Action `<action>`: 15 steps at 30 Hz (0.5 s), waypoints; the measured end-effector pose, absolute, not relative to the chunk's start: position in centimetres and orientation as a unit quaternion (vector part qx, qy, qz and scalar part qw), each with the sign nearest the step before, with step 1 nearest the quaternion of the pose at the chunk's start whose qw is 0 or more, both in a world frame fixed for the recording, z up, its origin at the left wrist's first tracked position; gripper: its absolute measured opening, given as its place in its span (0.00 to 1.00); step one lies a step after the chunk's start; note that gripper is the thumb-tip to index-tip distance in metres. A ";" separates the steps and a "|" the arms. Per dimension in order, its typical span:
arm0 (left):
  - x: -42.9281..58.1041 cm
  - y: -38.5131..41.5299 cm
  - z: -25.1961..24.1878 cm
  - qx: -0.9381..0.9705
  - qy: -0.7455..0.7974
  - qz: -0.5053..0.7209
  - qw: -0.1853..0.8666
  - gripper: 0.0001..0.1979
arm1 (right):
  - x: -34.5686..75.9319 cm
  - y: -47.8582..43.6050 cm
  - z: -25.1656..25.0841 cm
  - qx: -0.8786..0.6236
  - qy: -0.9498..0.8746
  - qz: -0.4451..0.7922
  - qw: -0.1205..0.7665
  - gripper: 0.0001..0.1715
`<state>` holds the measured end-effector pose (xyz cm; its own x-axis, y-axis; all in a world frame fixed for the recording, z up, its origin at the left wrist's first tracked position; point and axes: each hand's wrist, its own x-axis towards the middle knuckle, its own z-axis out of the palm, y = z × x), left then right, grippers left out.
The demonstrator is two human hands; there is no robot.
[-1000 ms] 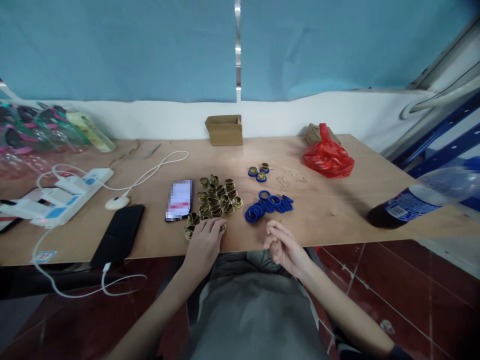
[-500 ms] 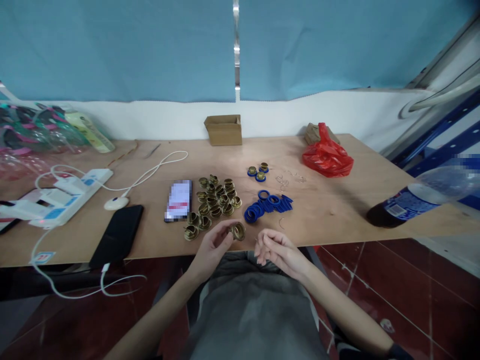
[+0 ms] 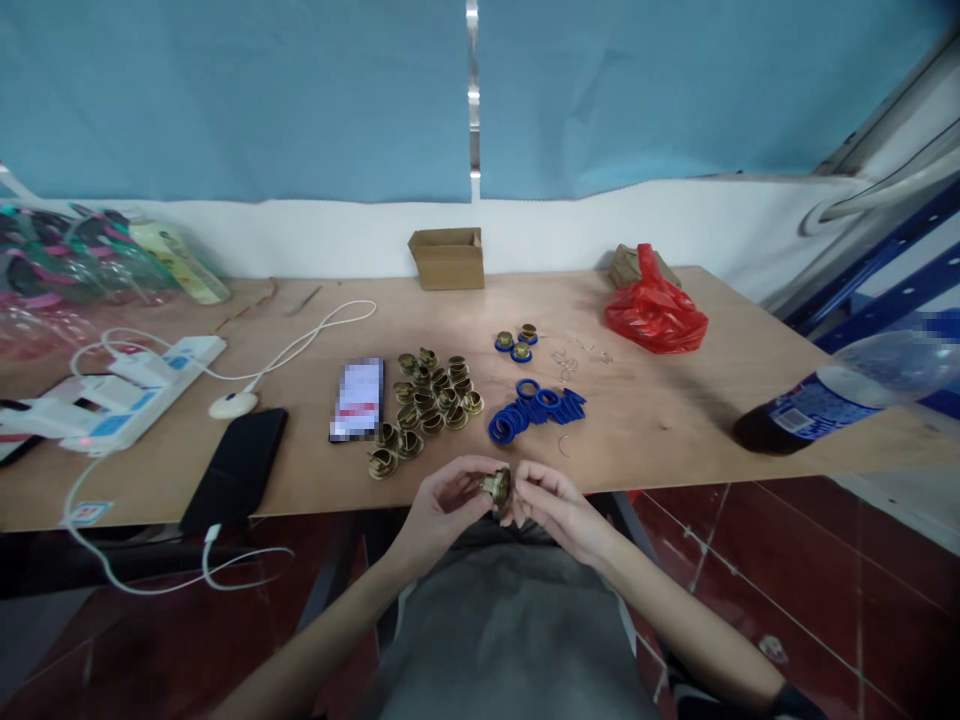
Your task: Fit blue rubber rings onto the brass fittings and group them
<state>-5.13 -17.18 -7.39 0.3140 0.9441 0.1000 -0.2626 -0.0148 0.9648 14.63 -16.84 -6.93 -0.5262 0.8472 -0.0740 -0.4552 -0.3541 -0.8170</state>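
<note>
My left hand (image 3: 448,508) grips a round brass-coloured metal fitting (image 3: 496,487) between thumb and fingers, just over the table's front edge. Close beside it, my right hand (image 3: 553,508) is closed in a pinch at the fitting's right side; whatever lies between its fingertips is too small to make out. Several more brass-coloured fittings (image 3: 431,400) are grouped on the table ahead of my left hand. To their right lies a pile of blue rings (image 3: 536,410). Beyond the pile stand 3 fittings seated on blue rings (image 3: 521,352). Thin wire rings (image 3: 566,362) are scattered to the right.
A lit phone (image 3: 357,400), a dark phone (image 3: 236,470) and a power strip (image 3: 142,395) with white cables lie left. At the back are a cardboard box (image 3: 450,262) and a red plastic bag (image 3: 656,315). A cola bottle (image 3: 806,410) lies right, near the table's edge.
My left hand has moved right with the fitting and turned it on its side. Now the fitting is up against my right hand's fingertips, where there was a gap before.
</note>
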 end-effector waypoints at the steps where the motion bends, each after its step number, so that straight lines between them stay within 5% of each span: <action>1: -5.1 -17.2 -7.2 0.523 0.323 0.490 0.618 0.11 | 14.6 -16.9 -6.9 -0.263 -0.397 0.774 0.418 0.20; 15: -4.9 -17.2 -6.6 0.545 0.309 0.498 0.600 0.09 | 14.8 -17.4 -6.5 -0.342 -0.549 0.640 0.416 0.25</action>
<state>-4.87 -17.24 -6.57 0.3130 0.9341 0.1715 -0.2601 -0.0894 0.9614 14.80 -17.35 -6.45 -0.4205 0.9071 0.0192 -0.1570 -0.0519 -0.9862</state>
